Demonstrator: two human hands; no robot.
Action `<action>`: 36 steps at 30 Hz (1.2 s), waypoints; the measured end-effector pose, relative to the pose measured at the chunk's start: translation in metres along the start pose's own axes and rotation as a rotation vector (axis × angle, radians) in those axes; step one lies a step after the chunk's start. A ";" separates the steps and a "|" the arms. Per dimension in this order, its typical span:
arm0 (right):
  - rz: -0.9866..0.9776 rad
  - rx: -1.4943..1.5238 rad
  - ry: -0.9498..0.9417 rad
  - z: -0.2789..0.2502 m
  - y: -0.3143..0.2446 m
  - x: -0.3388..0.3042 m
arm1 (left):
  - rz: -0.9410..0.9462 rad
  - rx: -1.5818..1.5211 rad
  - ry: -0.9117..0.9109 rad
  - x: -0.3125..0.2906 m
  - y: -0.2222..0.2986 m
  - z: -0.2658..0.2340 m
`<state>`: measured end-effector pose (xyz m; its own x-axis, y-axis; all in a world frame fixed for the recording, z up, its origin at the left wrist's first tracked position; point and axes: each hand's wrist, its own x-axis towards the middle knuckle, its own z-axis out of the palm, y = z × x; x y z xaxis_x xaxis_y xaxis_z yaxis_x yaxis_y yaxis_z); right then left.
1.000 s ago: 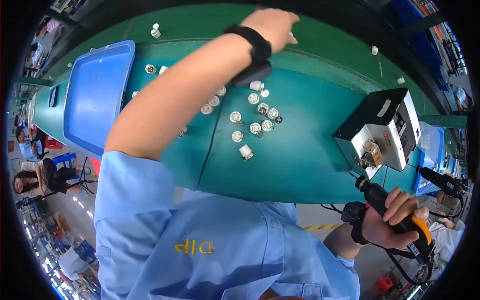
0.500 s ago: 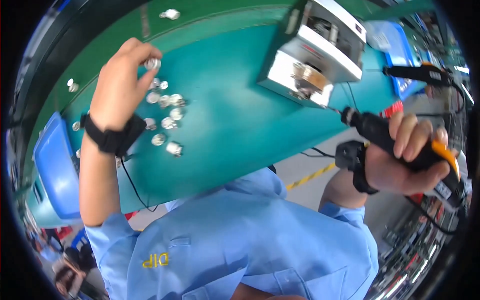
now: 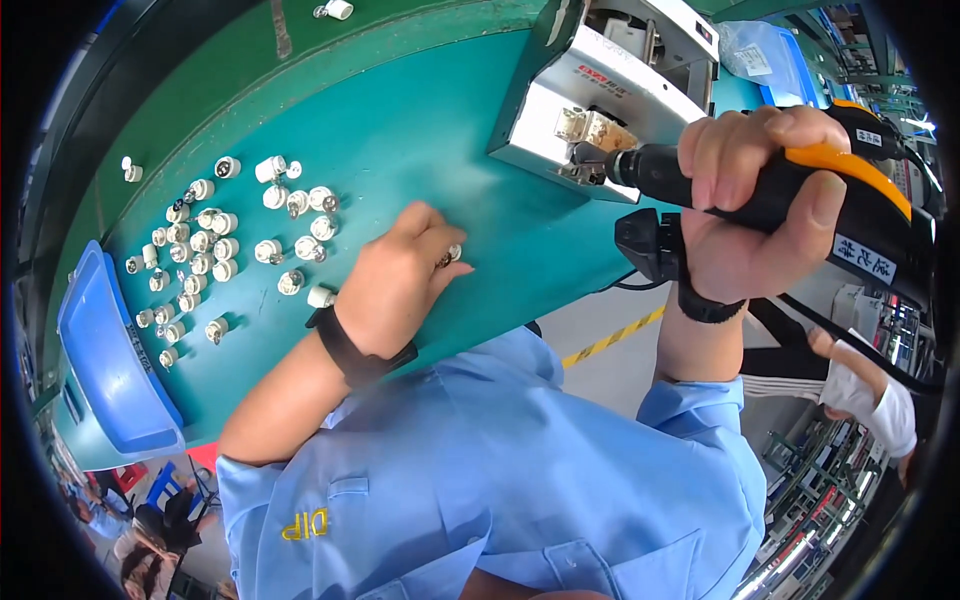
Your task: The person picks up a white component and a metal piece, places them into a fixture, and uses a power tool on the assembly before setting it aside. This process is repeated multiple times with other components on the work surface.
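The left hand (image 3: 395, 285) rests on the green tabletop (image 3: 420, 140), fingers pinching a small white cap (image 3: 452, 254). The right hand (image 3: 750, 215) grips a black-and-orange screwdriver (image 3: 800, 185), its tip at a metal box (image 3: 590, 90).

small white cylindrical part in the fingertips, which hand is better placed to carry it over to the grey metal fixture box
Left, probably. The left hand already pinches the small white cylindrical part on the green table. The right hand is full, wrapped around the black and orange electric screwdriver pointing at the grey metal fixture box.
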<state>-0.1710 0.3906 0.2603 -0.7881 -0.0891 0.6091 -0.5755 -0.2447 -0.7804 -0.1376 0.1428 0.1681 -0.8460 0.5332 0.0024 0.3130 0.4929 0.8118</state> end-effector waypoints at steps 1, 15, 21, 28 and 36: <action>0.021 0.032 -0.059 -0.001 0.001 0.002 | 0.011 -0.002 0.022 -0.001 0.000 0.001; 0.143 0.211 -0.010 0.048 0.009 -0.022 | -0.019 -0.365 0.114 0.003 -0.023 0.016; 0.106 0.096 -0.171 0.064 0.029 -0.031 | -0.035 -0.374 0.121 -0.001 -0.031 0.017; 0.245 -0.064 -0.049 0.089 0.031 -0.031 | -0.039 -0.377 0.138 -0.004 -0.033 0.019; 0.292 -0.198 -0.162 0.094 0.029 -0.018 | -0.036 -0.378 0.160 -0.001 -0.030 0.021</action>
<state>-0.1525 0.2944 0.2399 -0.8893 -0.2825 0.3596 -0.3758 0.0034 -0.9267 -0.1365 0.1420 0.1314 -0.9193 0.3918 0.0370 0.1268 0.2058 0.9703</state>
